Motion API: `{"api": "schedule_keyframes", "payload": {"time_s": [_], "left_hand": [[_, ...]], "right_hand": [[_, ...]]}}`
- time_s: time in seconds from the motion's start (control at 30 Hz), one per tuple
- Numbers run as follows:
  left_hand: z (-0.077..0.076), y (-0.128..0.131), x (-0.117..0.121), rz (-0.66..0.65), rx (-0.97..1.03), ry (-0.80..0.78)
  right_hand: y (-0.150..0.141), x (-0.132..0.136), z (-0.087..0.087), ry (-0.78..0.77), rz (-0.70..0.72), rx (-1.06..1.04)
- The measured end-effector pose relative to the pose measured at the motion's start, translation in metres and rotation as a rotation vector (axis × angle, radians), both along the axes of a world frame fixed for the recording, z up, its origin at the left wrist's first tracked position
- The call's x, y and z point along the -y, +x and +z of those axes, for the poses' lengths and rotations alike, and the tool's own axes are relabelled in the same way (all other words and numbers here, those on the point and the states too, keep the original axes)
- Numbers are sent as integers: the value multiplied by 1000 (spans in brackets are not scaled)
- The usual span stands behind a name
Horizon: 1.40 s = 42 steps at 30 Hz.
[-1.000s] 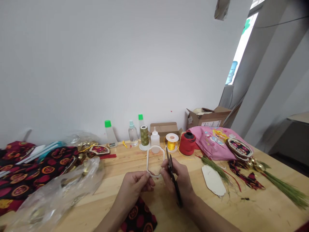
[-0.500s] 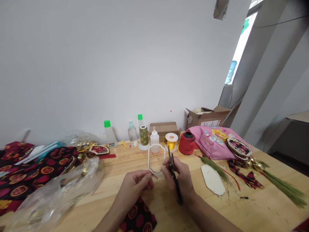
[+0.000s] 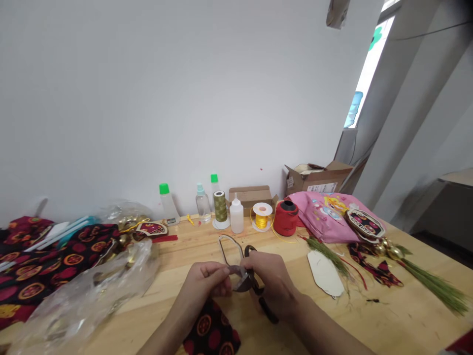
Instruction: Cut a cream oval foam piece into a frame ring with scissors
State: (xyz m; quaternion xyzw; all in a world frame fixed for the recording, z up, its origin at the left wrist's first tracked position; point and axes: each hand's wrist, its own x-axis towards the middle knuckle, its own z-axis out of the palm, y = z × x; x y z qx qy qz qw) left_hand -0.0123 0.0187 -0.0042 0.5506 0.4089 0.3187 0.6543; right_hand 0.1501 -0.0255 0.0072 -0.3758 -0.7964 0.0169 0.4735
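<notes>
My right hand (image 3: 271,276) grips dark-handled scissors (image 3: 243,282), their blades pointing left and spread at my left fingertips. My left hand (image 3: 209,281) is closed in a pinch at the lower end of a thin white rounded frame (image 3: 222,246). That frame leans away behind both hands, and its lower edge is hidden by fingers and blades. Whatever thread lies between the blades is too small to make out. Below my left wrist is a piece of black cloth with red and orange round patterns (image 3: 212,330).
Along the wall stand a white squeeze bottle (image 3: 237,217), an olive thread spool (image 3: 220,207), a yellow cord spool (image 3: 262,221) and a red thread cone (image 3: 286,218). A white plaque (image 3: 325,273) and green tassels (image 3: 436,288) lie right. Plastic bag (image 3: 92,291) and patterned cloth (image 3: 62,266) lie left.
The scissors have turned from pointing up to pointing left, with their blades brought to my left fingertips. The white frame has dropped lower and tilted, uncovering the squeeze bottle.
</notes>
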Motion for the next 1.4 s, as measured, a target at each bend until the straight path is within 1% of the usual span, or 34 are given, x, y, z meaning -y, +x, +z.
{"api": "schedule_keyframes", "payload": {"time_s": [0.17, 0.27, 0.37, 0.43, 0.53, 0.63, 0.77, 0.87, 1.0, 1.1, 1.17, 1.3, 1.4], "left_hand": [[0, 1, 2, 62, 31, 16], [2, 1, 4, 110, 39, 44], [6, 2, 4, 130, 22, 67], [8, 2, 4, 106, -7, 106], [11, 2, 4, 57, -66, 189], [14, 1, 4, 49, -101, 231], [15, 2, 3, 58, -136, 259], [11, 2, 1, 59, -124, 247], [7, 2, 0, 85, -108, 178], [8, 3, 0, 120, -126, 156], [10, 3, 1, 146, -140, 177], [12, 0, 1, 177, -200, 197], [11, -4, 0, 170, -140, 164]], "right_hand": [[-1, 2, -1, -58, 23, -19], [-2, 1, -4, -69, 38, -99], [-5, -1, -3, -124, -40, -248], [-6, -2, -1, -200, -114, -360], [-5, -3, 0, -253, -145, -449], [-4, -4, -2, -237, -151, -414], [-2, -4, -6, -176, -148, -332], [-1, -3, -7, -109, -91, -246], [-3, 0, -6, -20, 15, -70], [-6, 2, -5, 46, 39, -46], [-8, 2, -4, 23, 12, -109], [-9, 0, -3, -136, -118, -338], [-8, -2, -3, -237, -167, -501]]}}
